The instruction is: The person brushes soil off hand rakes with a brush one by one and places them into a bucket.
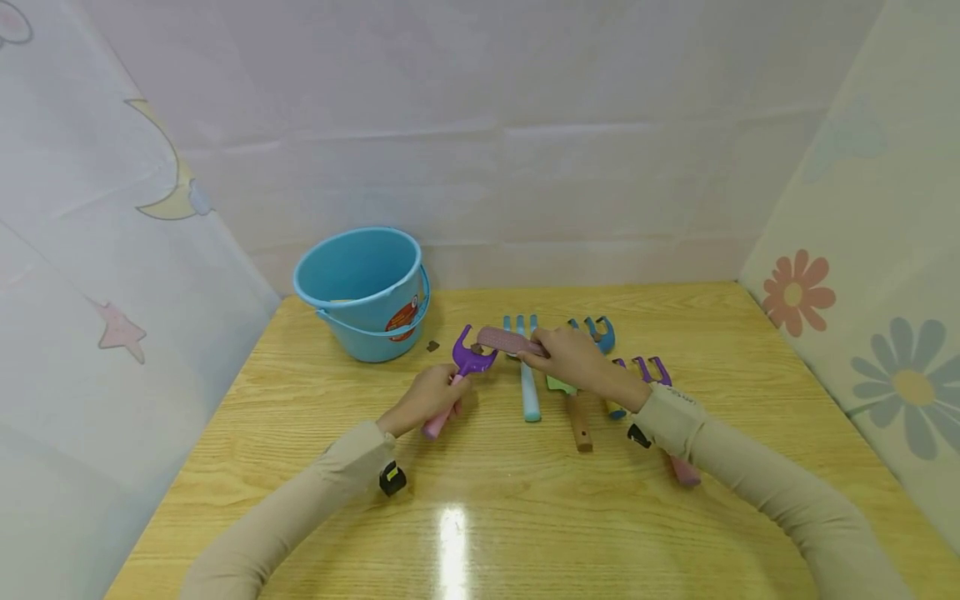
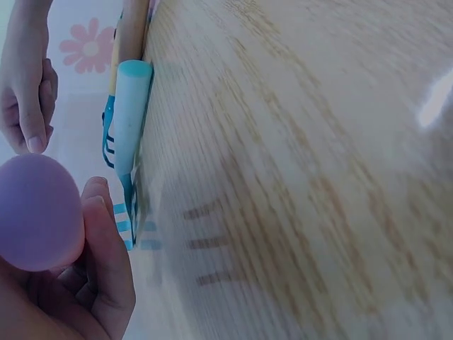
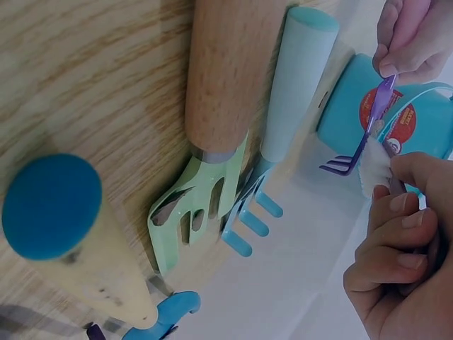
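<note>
Purple rake (image 1: 471, 362) in left hand (image 1: 426, 398), pointing forward, long axis slanting right

Purple rake (image 1: 471, 361) in head, right-wrist views

Bright head view, darker wrist views

The head view is bright and evenly lit, with a hard white streak of glare on the near part of the table (image 1: 555, 525). Shadows there are faint and soft. Both sleeves (image 1: 300, 493) look stretched towards the lower corners. The wrist views are dimmer, with a bluish cast. In the left one, glare shows near the right edge, the tabletop mirrors the teeth of a fork (image 2: 129, 124), and the close pink handle (image 2: 39, 212) looks soft. In the right one, the brush (image 3: 373, 170) looks pale and blurred.
</note>
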`<state>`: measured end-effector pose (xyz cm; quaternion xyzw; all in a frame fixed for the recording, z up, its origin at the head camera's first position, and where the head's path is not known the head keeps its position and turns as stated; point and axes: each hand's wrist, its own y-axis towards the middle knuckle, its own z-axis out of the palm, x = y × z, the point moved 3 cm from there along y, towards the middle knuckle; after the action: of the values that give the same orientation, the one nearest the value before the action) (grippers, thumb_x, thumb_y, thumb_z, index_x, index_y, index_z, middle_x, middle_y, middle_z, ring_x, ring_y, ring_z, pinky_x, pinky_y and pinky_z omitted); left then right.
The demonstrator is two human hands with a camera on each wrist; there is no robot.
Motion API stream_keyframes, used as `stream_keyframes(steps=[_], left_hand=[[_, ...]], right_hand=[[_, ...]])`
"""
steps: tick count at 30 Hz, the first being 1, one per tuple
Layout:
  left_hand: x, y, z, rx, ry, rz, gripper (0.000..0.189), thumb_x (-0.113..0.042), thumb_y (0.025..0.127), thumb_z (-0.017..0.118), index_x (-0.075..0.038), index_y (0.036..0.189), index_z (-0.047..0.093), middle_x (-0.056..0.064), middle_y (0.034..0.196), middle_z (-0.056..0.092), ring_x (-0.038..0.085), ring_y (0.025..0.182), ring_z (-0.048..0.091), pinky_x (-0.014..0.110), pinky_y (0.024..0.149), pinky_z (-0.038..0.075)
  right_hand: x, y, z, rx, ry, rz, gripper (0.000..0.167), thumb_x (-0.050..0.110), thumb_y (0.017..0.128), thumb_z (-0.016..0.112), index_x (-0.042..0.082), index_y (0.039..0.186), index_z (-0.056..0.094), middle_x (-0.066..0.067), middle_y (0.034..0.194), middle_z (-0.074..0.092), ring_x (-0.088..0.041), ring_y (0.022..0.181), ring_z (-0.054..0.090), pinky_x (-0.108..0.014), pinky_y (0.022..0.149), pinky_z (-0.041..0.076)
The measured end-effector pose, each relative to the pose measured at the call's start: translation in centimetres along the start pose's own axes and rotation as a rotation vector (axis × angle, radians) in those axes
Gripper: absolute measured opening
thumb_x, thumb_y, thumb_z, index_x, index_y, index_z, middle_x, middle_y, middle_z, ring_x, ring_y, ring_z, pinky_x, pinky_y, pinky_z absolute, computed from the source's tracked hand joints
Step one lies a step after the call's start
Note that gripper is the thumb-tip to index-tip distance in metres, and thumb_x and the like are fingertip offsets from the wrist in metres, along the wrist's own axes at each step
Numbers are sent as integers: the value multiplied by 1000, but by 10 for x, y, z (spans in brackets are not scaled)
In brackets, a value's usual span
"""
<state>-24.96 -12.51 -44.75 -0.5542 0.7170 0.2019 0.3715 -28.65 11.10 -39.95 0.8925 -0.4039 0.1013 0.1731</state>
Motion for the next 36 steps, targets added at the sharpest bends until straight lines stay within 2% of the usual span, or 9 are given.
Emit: stream_keyframes(steps=[6,11,16,21,27,30,36], left_hand=[[1,-1,2,-9,-22,-13,24,-18,101,54,2,92,62,10,64,65,17,46,59,26,42,48],[0,-3,5,-9,-55,-21,22,-16,100,54,3,92,62,12,64,65,19,48,61,27,43,49],[-2,-5,5,-12,-69,-17,22,-18,101,53,2,94,61,12,64,65,20,48,61,28,43,49],[-3,-4,5,-10,-49,-5,22,-17,101,52,1,93,61,10,63,65,17,47,60,27,43,48],[-1,-4,6,-1,3,5,26,-18,101,52,3,89,62,9,63,65,12,45,56,25,43,47],[0,-4,6,1,1,2,26,-19,101,52,3,90,62,9,64,66,12,45,56,25,43,47],[0,-3,5,-8,-2,3,26,-18,101,52,3,90,62,10,64,66,12,45,57,25,43,47]], right_hand=[[-1,-1,-1,-27,-12,8,30,27,97,65,10,75,55,7,52,32,-3,42,24,-20,42,21],[5,0,2,19,29,-10,27,27,98,64,9,80,56,6,55,38,-4,44,30,-20,44,24],[12,-1,4,47,-3,-50,28,32,98,63,11,80,55,7,56,39,-5,46,32,-20,44,25],[9,-3,6,32,-4,-26,27,31,97,65,11,80,56,6,56,39,-6,46,31,-22,45,25],[5,-4,8,59,1,8,27,32,98,63,8,87,62,5,57,41,-6,46,31,-22,46,25],[4,-5,8,57,10,21,27,31,97,64,6,92,64,5,57,42,-6,46,32,-22,45,25],[2,-6,7,40,-2,22,27,32,97,64,6,92,65,6,56,40,-5,46,30,-22,45,24]])
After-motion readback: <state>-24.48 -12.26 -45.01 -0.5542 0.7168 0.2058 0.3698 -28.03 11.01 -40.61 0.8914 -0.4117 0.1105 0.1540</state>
